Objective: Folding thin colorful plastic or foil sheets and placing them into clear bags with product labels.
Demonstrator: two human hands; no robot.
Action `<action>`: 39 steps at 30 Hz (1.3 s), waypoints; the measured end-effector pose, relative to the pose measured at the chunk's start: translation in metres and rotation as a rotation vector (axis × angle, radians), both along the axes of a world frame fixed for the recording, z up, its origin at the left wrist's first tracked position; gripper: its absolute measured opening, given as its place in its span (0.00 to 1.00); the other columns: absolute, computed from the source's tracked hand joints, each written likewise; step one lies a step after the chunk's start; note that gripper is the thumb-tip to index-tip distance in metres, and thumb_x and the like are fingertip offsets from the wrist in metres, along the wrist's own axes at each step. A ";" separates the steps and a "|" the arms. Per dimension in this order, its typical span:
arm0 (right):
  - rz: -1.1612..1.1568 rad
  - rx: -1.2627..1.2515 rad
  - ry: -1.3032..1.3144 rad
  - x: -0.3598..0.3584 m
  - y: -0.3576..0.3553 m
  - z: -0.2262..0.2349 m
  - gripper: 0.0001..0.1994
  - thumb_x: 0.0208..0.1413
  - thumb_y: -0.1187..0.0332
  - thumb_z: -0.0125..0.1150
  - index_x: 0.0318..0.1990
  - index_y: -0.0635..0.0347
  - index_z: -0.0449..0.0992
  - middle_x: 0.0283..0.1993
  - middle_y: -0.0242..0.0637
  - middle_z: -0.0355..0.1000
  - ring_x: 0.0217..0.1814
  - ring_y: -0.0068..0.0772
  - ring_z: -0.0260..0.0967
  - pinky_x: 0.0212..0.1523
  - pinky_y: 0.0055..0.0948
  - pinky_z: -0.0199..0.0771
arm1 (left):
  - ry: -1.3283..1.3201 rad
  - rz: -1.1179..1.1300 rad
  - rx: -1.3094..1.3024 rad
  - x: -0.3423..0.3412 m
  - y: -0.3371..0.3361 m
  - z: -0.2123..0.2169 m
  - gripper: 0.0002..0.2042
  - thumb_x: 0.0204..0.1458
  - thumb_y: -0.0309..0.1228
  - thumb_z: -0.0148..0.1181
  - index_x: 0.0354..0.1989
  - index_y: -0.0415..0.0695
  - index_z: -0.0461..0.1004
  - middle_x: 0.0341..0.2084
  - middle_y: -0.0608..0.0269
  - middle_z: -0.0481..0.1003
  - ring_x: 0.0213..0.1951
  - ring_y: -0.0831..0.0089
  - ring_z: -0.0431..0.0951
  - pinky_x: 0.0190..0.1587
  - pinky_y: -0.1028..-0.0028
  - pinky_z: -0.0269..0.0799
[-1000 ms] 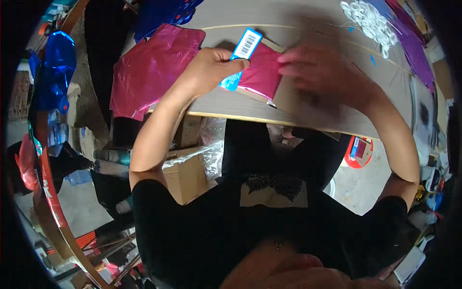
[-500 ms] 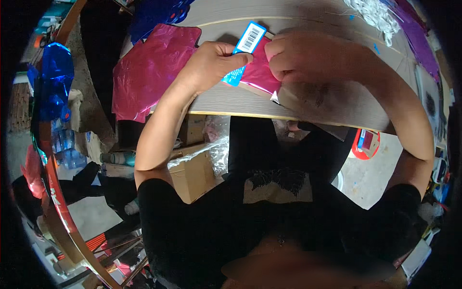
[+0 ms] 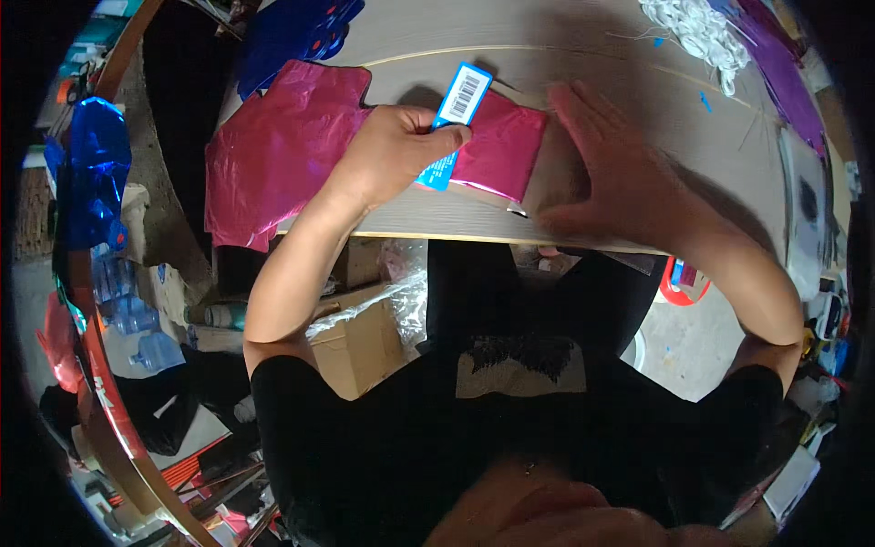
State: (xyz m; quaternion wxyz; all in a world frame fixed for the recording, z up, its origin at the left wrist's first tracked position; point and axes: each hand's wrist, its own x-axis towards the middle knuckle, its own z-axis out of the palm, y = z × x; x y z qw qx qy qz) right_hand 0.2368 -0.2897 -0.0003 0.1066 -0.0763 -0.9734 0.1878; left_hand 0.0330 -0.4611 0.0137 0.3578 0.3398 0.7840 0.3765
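A narrow blue card with a white barcode panel (image 3: 463, 96) stands slantwise, pinched between the thumb and fingers of my left hand (image 3: 387, 155). Beneath it lies a smooth pink folded foil piece (image 3: 510, 141), with a pale stiff edge showing along its top and bottom. To the left of my hand spreads a crinkled shiny pink foil sheet (image 3: 283, 150); my hand hides whether the two pink parts are joined. My right hand (image 3: 615, 178), slightly blurred, is open with thumb and fingers spread, just right of the folded foil and apart from it.
Blue shiny foil pieces (image 3: 296, 41) lie at the table's far left. White stringy material (image 3: 697, 41) and purple cloth-like material (image 3: 779, 73) lie far right. The curved wooden table edge (image 3: 401, 235) runs before me. Below stand a cardboard box (image 3: 360, 351) and a red container (image 3: 679, 290).
My right hand has let go of the pink foil's right side, moved right and opened. My left hand keeps its pinch on the card. The whole view has shifted slightly.
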 end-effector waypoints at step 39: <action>0.010 -0.667 -0.348 -0.008 0.070 0.040 0.19 0.61 0.58 0.60 0.50 0.64 0.75 0.42 0.33 0.74 0.45 0.19 0.68 0.48 0.23 0.69 | -0.189 -0.039 0.192 0.023 0.016 0.009 0.09 0.58 0.30 0.63 0.43 0.40 0.81 0.28 0.74 0.77 0.30 0.88 0.71 0.32 0.83 0.68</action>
